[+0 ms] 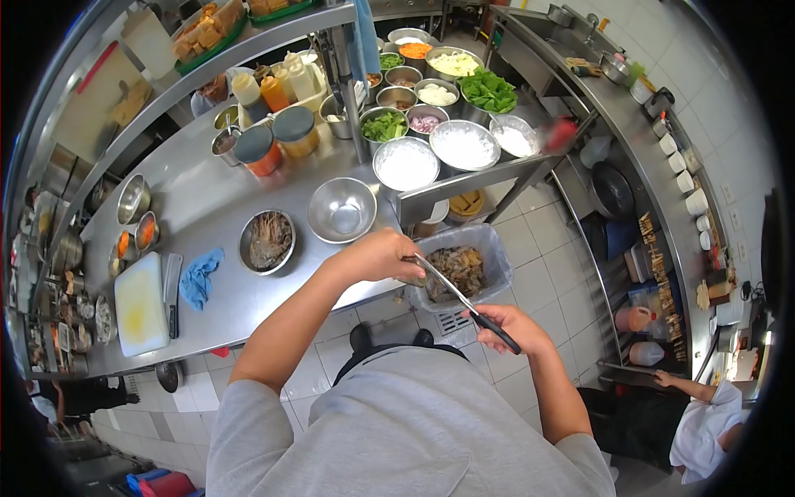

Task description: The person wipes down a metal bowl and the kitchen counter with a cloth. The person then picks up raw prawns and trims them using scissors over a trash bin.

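Observation:
My right hand (507, 330) grips the black handle of a knife (454, 290) with a long, narrow blade. The blade slants up and left to my left hand (383, 255), whose closed fingers pinch what looks like a shrimp (411, 278), mostly hidden by the fingers. Below both hands stands a plastic-lined bin (498, 269) holding a brownish heap of shrimp or shrimp scraps (458, 272). On the steel counter to the left, a metal bowl (245, 244) contains whole shrimp (270, 238). Beside it is a bare metal bowl (342, 210).
Farther left lie a blue cloth (199, 277), a second knife (172, 294) and a white cutting board (141, 306). Pots of chopped vegetables (414, 51) and white powder (464, 145) stand ahead. A co-worker (704, 422) is at the lower right, near a steel counter (654, 141).

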Demonstrator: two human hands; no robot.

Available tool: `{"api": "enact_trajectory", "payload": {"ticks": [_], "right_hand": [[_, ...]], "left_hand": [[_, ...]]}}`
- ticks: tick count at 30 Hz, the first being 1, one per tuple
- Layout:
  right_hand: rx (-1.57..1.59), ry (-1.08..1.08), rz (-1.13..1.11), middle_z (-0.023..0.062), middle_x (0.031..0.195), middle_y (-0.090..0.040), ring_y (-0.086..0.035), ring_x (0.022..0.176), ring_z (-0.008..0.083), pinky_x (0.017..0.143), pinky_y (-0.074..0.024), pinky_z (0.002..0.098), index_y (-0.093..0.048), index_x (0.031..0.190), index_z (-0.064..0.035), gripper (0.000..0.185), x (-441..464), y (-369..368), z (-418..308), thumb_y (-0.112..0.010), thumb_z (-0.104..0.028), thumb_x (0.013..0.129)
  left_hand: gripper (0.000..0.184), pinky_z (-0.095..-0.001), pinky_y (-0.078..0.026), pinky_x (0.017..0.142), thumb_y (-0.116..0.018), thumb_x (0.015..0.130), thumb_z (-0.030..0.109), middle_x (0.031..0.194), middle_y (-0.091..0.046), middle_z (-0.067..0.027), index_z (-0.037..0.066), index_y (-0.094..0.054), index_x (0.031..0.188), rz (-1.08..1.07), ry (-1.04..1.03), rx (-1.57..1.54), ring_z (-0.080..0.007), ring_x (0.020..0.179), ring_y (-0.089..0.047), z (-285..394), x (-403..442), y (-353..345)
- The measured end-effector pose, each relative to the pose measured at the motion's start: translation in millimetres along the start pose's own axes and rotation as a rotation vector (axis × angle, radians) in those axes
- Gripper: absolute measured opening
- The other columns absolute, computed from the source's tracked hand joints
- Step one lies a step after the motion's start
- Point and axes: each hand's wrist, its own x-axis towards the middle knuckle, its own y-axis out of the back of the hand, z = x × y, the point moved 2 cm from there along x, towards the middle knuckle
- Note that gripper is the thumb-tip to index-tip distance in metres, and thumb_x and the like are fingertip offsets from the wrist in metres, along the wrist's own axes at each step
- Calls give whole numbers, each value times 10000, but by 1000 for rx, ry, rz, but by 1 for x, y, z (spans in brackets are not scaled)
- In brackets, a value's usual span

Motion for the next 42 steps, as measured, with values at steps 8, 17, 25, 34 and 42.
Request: {"api": "enact_trajectory", "payload": {"ticks": [8,17,25,34,42], "right_hand": [[51,484,196,77,1088,-680,-634,1003,134,839,-510,269,-473,1355,-57,560,47,9,-13,-732,-40,859],[57,547,54,129,1225,-636,-607,1104,167,928,-493,303,-429,1367,-60,589,113,-37,-25,-706,15,853],[2,523,4,154,1172,-679,-646,1014,183,928,-514,332,-429,1361,-57,559,143,-81,-22,-704,0,878],[166,334,187,171,1047,-681,-627,785,159,684,-508,271,-421,1335,-32,487,153,-121,16,-651,-18,906],[136,320,302,170,1034,-681,-621,767,152,654,-503,271,-418,1339,-36,488,168,-176,19,-653,-48,912]], "left_hand": [[205,-281,-568,624,-714,900,129,813,-721,-109,-46,-717,1008,74,63,-798,-168,694,-706,-34,3,-6],[262,-306,-564,632,-715,917,196,755,-676,-59,-26,-671,1051,185,-70,-1493,-182,645,-679,-85,-15,-48],[265,-252,-522,666,-640,975,290,779,-613,16,39,-661,1056,536,-347,-1780,-115,689,-612,-132,-102,-66],[259,-270,-527,702,-531,1036,333,779,-640,20,112,-643,962,1266,-543,-1691,-119,725,-636,-213,-309,-9],[236,-289,-540,652,-616,999,287,803,-654,-38,76,-596,894,2048,-205,-1377,-180,766,-668,-326,-525,13]]}}
